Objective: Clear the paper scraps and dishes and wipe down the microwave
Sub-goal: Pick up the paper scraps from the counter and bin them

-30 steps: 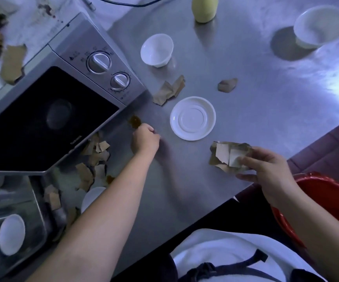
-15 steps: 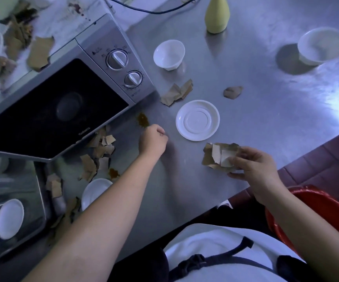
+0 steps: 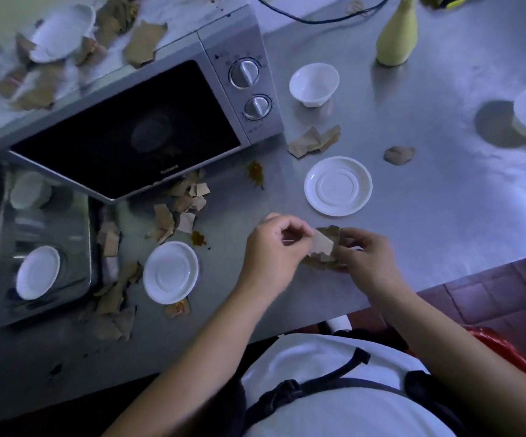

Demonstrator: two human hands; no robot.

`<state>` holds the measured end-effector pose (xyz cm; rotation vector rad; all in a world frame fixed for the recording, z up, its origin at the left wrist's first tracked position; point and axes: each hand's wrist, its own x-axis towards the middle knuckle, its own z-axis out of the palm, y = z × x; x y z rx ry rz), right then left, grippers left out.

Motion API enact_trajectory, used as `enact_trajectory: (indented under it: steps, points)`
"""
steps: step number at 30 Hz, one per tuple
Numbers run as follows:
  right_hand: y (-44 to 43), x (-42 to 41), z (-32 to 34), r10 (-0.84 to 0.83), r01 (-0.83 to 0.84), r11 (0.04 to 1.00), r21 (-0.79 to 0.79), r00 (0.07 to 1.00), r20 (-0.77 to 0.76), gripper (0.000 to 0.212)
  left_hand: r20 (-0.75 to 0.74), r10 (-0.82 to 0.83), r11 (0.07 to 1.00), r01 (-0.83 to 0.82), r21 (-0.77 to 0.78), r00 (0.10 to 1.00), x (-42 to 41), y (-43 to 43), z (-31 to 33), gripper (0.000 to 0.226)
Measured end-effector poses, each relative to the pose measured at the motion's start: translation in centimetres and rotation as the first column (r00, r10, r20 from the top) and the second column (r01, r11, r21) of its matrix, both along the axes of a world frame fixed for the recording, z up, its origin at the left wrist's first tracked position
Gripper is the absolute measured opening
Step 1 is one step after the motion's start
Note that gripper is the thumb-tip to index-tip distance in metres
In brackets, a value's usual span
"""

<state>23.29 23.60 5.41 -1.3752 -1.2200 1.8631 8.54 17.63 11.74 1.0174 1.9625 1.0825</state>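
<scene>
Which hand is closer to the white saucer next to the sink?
Left. The left hand is to the right of that saucer. The right hand is farther right, beyond it. Both are pinching the paper scraps between them.

Kitchen, I reckon. Stainless steel counter (image 3: 444, 222) in front of me, silver microwave (image 3: 129, 127) with two dials (image 3: 244, 72) on it, steel sink (image 3: 77, 234) set in at my left holding saucer (image 3: 37, 272) and bowl (image 3: 29, 189). More white dishes (image 3: 338, 186) on counter, yellow bottle (image 3: 397, 36) at back. Reddish floor tiles (image 3: 508, 285) below counter edge.
</scene>
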Motion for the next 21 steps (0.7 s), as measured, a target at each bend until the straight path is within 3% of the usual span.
enact_trajectory:
  steps: [3, 7, 12, 21]
  points:
    - [-0.5, -1.0, 1.0, 0.045, -0.045, 0.999, 0.007, 0.998, -0.042, 0.031, -0.087, 0.058, 0.998, -0.061, -0.031, 0.995, -0.7, -1.0, -0.4, 0.031]
    - [-1.1, -1.8, 2.8, 0.122, -0.127, 0.991, -0.037, 0.985, -0.119, 0.025, -0.136, 0.139, 0.986, -0.149, -0.068, 0.981, -1.8, -2.8, -1.1, 0.02]
    - [-1.5, -1.8, 3.9, 0.249, -0.26, 0.965, -0.029, 0.947, -0.204, 0.028, -0.055, 0.212, 0.972, -0.216, -0.094, 0.976, -1.8, -3.6, -1.0, 0.021]
    - [-1.0, -1.4, 3.4, 0.266, -0.27, 0.963, 0.023, 0.927, -0.266, 0.026, 0.11, 0.237, 0.968, -0.225, -0.114, 0.965, -1.1, -3.5, -0.6, 0.014]
